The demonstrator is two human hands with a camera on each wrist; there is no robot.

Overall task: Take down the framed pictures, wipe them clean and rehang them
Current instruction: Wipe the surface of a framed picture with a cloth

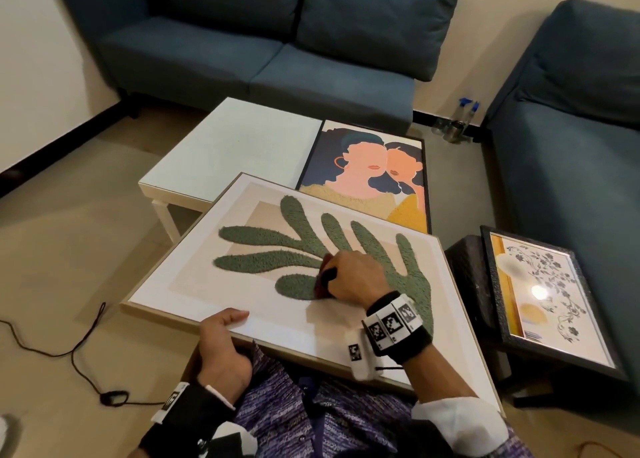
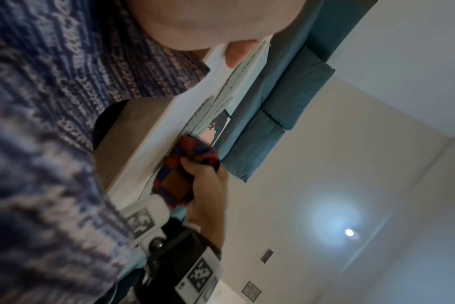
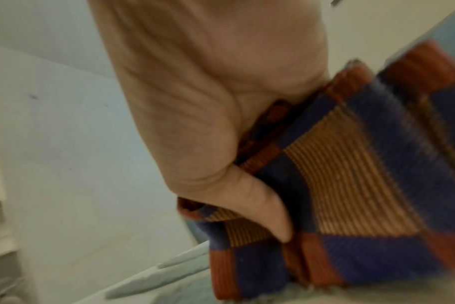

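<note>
Purple patterned clothing (image 1: 311,419) is filling the bottom of my head view, and resting on the lap is the leaf picture (image 1: 180,274), a big pale-framed panel with a tufted green leaf, tilting up away from me. My left hand (image 1: 221,346) is gripping its near edge, thumb lying flat on the white border, the other fingers curling underneath. My right hand (image 1: 353,277) is sitting on the middle of the leaf, fingers bunching round a checked cloth (image 3: 351,185) in red, blue and tan and pressing it onto the surface; the right wrist view is blurring badly.

Beyond the far edge of the leaf picture, a portrait picture (image 1: 363,173) of two faces is lying on the right half of a white coffee table (image 1: 228,146). Off to my right, a dark-framed floral picture (image 1: 550,291) is lying across a black stool (image 1: 464,277). Blue sofas (image 1: 242,42) are lining the walls, with spray bottles (image 1: 457,125) standing on the floor between them. A cable (image 1: 69,350) is trailing over the floor at left.
</note>
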